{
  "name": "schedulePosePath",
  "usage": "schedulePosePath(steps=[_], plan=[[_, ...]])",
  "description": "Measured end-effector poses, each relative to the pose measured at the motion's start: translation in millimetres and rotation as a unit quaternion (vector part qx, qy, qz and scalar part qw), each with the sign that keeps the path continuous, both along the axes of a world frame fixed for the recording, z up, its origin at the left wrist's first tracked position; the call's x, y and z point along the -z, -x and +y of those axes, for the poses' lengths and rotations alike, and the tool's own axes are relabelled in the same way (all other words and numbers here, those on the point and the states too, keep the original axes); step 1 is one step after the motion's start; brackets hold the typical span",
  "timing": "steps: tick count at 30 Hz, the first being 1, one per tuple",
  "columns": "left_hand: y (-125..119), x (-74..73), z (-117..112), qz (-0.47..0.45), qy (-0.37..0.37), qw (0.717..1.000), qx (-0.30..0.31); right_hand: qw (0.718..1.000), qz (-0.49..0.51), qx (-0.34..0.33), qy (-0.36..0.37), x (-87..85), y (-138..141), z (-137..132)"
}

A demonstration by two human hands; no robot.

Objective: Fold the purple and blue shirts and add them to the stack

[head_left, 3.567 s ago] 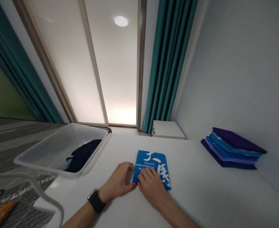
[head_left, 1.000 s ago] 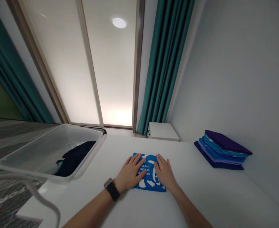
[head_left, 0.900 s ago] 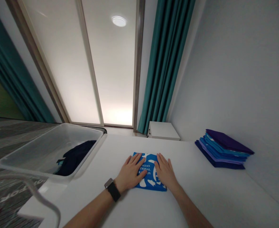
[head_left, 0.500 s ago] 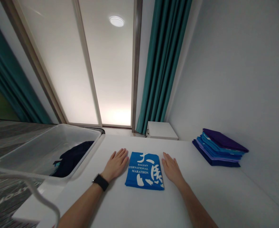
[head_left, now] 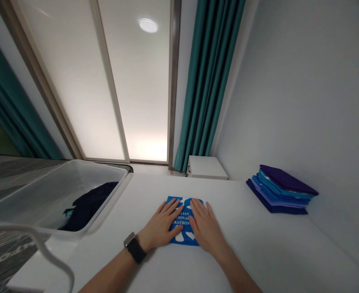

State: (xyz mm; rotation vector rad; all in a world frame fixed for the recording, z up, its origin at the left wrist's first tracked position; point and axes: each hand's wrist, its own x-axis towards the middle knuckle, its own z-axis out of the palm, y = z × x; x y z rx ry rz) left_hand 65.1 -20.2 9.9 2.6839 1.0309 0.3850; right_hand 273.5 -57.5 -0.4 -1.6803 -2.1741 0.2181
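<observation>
A folded blue T-shirt [head_left: 182,234] with white print and lettering lies flat on the white table [head_left: 155,268]. Both palms rest on top of it. My left hand [head_left: 161,226], with a black watch on its wrist, covers the shirt's left part, fingers stretched and slightly spread. On the right part lies my right hand [head_left: 208,228], its fingers extended and the thumb apart. Neither hand grips the fabric. Much of the print is hidden beneath them.
At the table's right stands a stack of folded clothes [head_left: 281,193] in purple and blue. A translucent plastic bin [head_left: 45,183] on the left holds dark clothing [head_left: 90,207]. A grey tube-like bar [head_left: 49,254] crosses the lower left. Behind the table is a white cabinet [head_left: 208,167].
Both hands have moved inward from the table beside the shirt onto its top. The shirt looks still. The view has shifted slightly.
</observation>
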Motion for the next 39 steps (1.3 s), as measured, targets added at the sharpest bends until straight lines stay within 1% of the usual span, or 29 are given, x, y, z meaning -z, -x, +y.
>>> schedulePosePath(steps=[2, 5, 10, 13, 16, 19, 22, 24, 26, 30, 32, 35, 39], plan=[[0.1, 3.7, 0.8, 0.001, -0.003, 1.0, -0.015, 0.999, -0.025, 0.004, 0.019, -0.5, 12.1, -8.0], [2.0, 6.5, 3.7, 0.007, 0.005, 1.0, -0.026, 0.998, -0.042, 0.026, 0.044, 4.2, 18.4, -12.7], [8.3, 5.5, 10.3, 0.005, 0.02, 0.999, -0.041, 0.997, -0.036, 0.055, 0.044, 11.4, 14.2, -13.0], [12.6, 7.2, 16.4, 0.01, 0.016, 0.997, -0.075, 0.996, -0.027, 0.065, 0.049, 13.1, 14.0, -14.3], [16.4, 12.3, 23.1, 0.014, -0.001, 0.994, -0.105, 0.995, -0.022, 0.073, 0.06, 15.0, 15.5, -15.3], [18.6, 17.7, 27.2, 0.01, -0.014, 0.994, -0.112, 0.995, -0.006, 0.075, 0.064, 17.3, 14.3, -14.9], [20.2, 19.2, 28.0, 0.0, -0.01, 0.994, -0.108, 0.994, 0.013, 0.067, 0.081, 18.2, 5.1, -12.6], [21.9, 18.0, 27.9, -0.007, -0.003, 0.995, -0.103, 0.993, 0.025, 0.063, 0.099, 17.6, -6.6, -9.9], [24.0, 16.0, 27.9, -0.008, 0.01, 0.995, -0.095, 0.99, 0.034, 0.075, 0.112, 17.2, -21.0, -6.3], [26.6, 11.4, 27.7, 0.006, 0.03, 0.996, -0.085, 0.987, 0.046, 0.115, 0.1, 20.0, -46.2, 2.8], [26.7, 8.8, 27.1, 0.001, 0.029, 0.997, -0.078, 0.987, 0.061, 0.118, 0.087, 22.9, -52.4, 7.1], [26.9, 3.5, 25.6, -0.035, 0.009, 0.998, -0.054, 0.986, 0.082, 0.127, 0.074, 25.9, -55.1, 11.2], [29.2, -7.6, 24.2, -0.094, -0.017, 0.994, -0.044, 0.986, 0.073, 0.131, 0.069, 23.7, -58.5, 15.9]])
